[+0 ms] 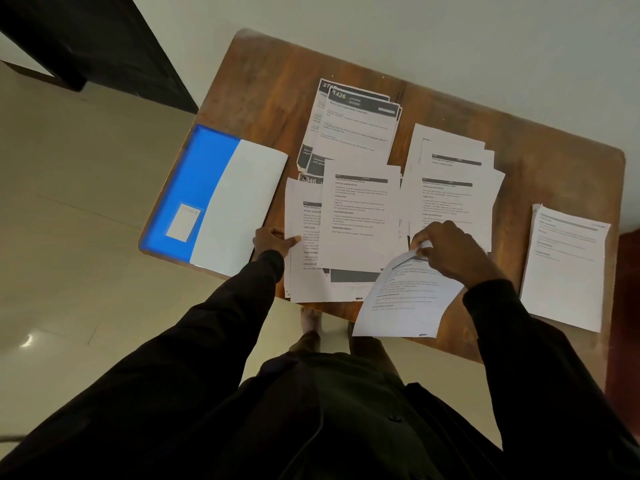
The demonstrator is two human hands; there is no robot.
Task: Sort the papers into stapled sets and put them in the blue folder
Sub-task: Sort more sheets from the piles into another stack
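Observation:
An open blue folder (pixel 194 188) with a white inner flap lies at the table's left end. Printed papers are spread over the middle: a dark-headed pile (pixel 356 126) at the back, a text sheet (pixel 360 216) in the centre, another pile (pixel 450 188) to its right. My left hand (pixel 275 241) rests on the left edge of a sheet (pixel 301 244) near the folder, fingers curled. My right hand (pixel 450 249) pinches the top corner of a loose sheet (pixel 405 303) lifted over the table's near edge.
A neat separate stack of papers (pixel 568 268) lies at the right end of the wooden table (pixel 263 98). The table stands against a pale wall. A dark cabinet (pixel 86 39) is at the far left. My feet show on the tiled floor under the table's edge.

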